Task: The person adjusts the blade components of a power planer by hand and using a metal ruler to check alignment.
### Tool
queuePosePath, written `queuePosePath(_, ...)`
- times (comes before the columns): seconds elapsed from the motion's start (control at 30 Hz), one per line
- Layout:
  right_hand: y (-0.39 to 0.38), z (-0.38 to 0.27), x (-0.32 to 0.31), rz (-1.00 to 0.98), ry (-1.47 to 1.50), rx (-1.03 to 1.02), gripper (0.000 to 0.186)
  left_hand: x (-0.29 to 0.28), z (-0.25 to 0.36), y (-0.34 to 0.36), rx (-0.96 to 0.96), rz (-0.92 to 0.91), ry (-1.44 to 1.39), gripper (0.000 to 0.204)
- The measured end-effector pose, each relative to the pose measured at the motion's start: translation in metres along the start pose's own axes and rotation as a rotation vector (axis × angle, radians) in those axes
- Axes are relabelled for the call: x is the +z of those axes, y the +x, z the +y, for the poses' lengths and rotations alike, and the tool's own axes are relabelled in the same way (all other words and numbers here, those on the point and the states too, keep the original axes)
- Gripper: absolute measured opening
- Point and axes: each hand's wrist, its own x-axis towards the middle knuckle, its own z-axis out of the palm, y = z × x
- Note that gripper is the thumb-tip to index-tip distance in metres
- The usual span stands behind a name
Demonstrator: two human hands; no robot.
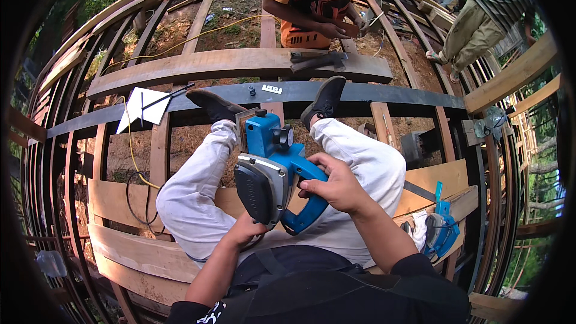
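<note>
A blue electric planer point(264, 171) with a black side cover stands tilted on end over my lap, between my knees. My right hand point(336, 185) is wrapped round its blue loop handle. Low on the black-covered side, my left hand point(245, 229) grips the planer's lower end; some of its fingers are hidden behind the body. A dark round knob point(283, 137) sticks out near the top of the tool. Close to my left foot, a white sheet point(144, 107) with dark strips on it lies on the beam.
I sit on boards point(144, 252) over an open timber frame, feet against a dark beam point(384, 95). A second blue power tool point(442, 231) lies at right. A hammer-like tool point(318, 61) rests on the far beam. A yellow cord point(133, 156) trails left. Two people stand beyond.
</note>
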Motion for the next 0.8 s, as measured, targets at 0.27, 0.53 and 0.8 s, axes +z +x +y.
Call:
queuePosePath(0.27, -0.009, 0.053, -0.039, 0.238, -0.399, -0.059, 0.034, -0.042, 0.074, 0.074, -0.112, 0.154, 1.044, 0.038)
queuePosePath(0.53, -0.008, 0.085, -0.068, 0.463, -0.32, 0.091, 0.037, -0.082, 0.107, 0.333, 0.315, 0.548, 1.47, 0.041)
queuePosePath(0.8, 0.003, 0.104, -0.09, 0.478, -0.359, 0.19, 0.04, -0.134, 0.084, 0.42, 0.606, 0.544, 1.876, 0.045)
